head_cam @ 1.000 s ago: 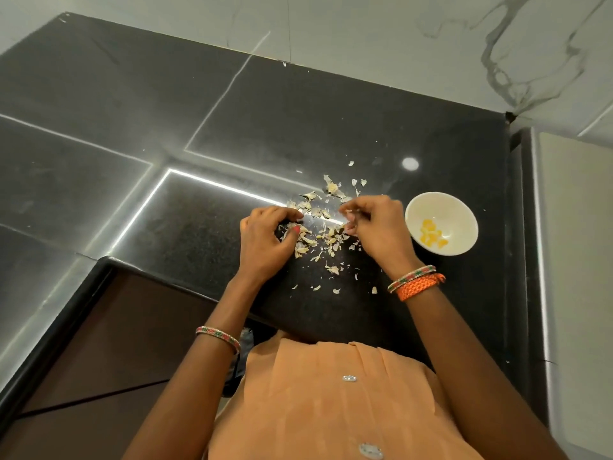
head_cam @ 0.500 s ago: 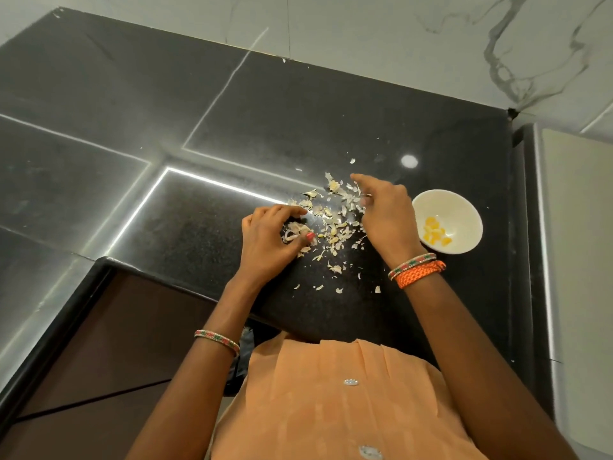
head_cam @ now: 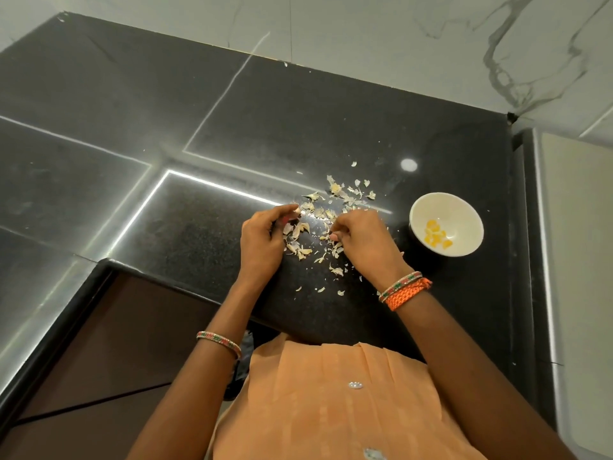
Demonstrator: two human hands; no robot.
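Peeling in hand: left hand (head_cam: 262, 242) has its grip curled round a garlic piece (head_cam: 298, 228), low over the black surface (head_cam: 331, 127) amid loose skins (head_cam: 335, 194). The piece looks light and small, with brittle, papery skin and probably slick flesh beneath, so best pinch it by the sides and pick at a loose tip. The right hand (head_cam: 365, 237) is curled with fingertips tucked under, and I cannot tell whether its grip pinches a flake or nothing; fingers also hide the skin left on the piece.
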